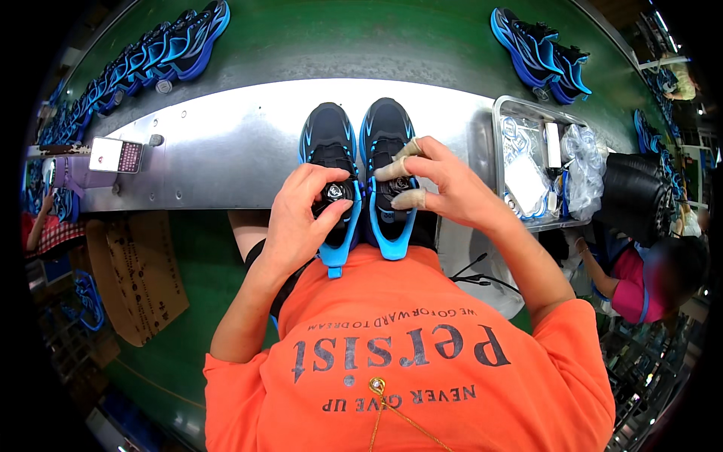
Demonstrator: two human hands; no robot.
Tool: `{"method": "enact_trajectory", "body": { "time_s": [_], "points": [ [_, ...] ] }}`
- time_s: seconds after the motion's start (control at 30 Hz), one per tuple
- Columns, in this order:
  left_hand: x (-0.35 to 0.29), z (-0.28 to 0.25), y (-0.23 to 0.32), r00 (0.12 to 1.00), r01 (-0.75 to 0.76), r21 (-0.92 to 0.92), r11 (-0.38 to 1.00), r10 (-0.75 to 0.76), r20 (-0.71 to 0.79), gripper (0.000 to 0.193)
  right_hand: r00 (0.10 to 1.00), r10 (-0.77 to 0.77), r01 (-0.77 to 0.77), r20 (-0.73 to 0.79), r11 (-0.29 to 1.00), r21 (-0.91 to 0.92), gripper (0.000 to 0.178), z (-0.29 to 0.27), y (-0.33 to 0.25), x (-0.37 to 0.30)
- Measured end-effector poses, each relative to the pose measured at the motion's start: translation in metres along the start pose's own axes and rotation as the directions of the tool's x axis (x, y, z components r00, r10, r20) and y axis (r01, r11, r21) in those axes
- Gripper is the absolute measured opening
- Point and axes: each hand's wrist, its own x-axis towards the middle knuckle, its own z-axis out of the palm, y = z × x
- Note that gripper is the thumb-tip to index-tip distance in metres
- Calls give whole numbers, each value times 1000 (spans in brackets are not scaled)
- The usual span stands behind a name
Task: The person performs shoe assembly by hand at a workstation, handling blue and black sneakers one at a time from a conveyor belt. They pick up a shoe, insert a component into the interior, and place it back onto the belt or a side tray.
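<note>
Two black and blue sneakers lie side by side at the metal table's near edge, toes pointing away: a left sneaker [329, 132] and a right sneaker [388, 124]. My left hand [301, 215] has thumb and forefinger closed around a round black dial [333, 191] on the left sneaker's tongue. With pale covers on several fingertips, my right hand [437, 181] pinches the similar dial [401, 184] on the right sneaker. The blue heel collars of both face my body.
A clear tray [501, 143] with labels and plastic bags stands at right. Rows of sneakers [188, 53] line the green conveyor at far left, with another pair [538, 56] at far right. A small card-like item [117, 155] lies left; a cardboard box [139, 279] is below. Another person [640, 282] sits right.
</note>
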Motion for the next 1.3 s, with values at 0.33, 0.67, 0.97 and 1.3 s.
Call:
{"method": "enact_trajectory", "body": {
  "time_s": [0.33,0.67,0.97,1.3],
  "points": [
    [4,2,-2,1000,-14,27,1000,14,-2,39,985,141,-146,-103,989,-40,34,11,-11,-7],
    [7,-11,-13,994,36,-100,994,-25,106,41,985,152,-152,-86,988,-1,30,0,-9,4],
    [10,-21,-23,954,174,-249,953,-100,282,49,982,185,-184,-43,983,13,23,-2,-12,10],
    [16,-22,-33,965,68,-299,952,13,261,45,989,147,-147,-27,989,6,20,1,-14,14]
  ]
}}
